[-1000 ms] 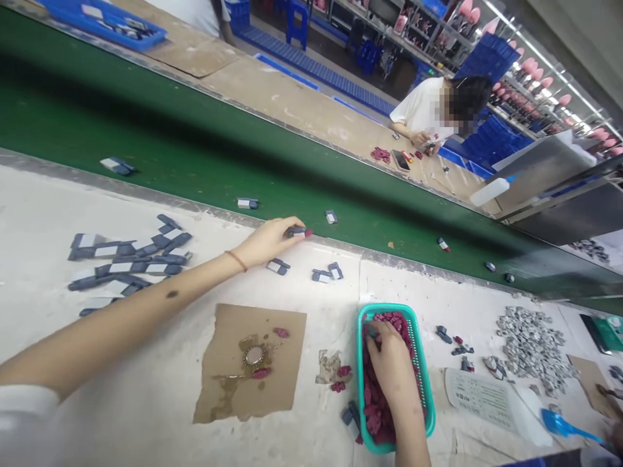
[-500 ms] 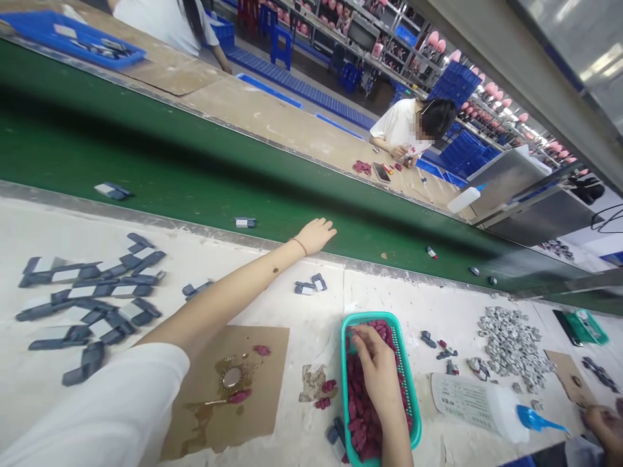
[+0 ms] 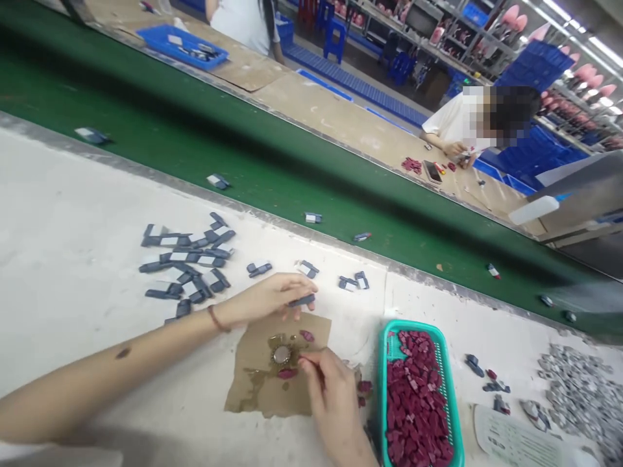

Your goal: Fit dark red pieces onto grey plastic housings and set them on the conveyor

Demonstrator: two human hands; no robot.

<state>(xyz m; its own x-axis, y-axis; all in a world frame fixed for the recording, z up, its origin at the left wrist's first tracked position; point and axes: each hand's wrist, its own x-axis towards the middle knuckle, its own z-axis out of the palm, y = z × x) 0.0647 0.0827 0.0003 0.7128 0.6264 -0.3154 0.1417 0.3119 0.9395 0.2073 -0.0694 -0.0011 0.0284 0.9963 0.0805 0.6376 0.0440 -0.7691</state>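
My left hand (image 3: 280, 295) is closed around a dark grey plastic part (image 3: 302, 300), above the back edge of a stained brown cardboard sheet (image 3: 311, 327). My right hand (image 3: 335, 395) is over the right side of that sheet, thumb and forefinger pinched; what they hold is too small to make out. Just left of its fingertips lies a round cap (image 3: 281, 354) in a wet brown patch. Two maroon pieces, one a front maroon piece (image 3: 287, 373) and one a back maroon piece (image 3: 306, 335), rest near the cap.
Right of my right hand stands a green basket (image 3: 454, 415) of maroon pieces. Several grey parts (image 3: 195, 258) lie at left; pale pieces (image 3: 579, 389) and a bottle (image 3: 511, 441) are at right. Beyond runs a green conveyor (image 3: 272, 188) carrying parts. A co-worker (image 3: 452, 123) sits across it.
My left hand has come back from the conveyor and now holds a grey part. My right hand has left the basket and moved left to the cardboard. The view has shifted.
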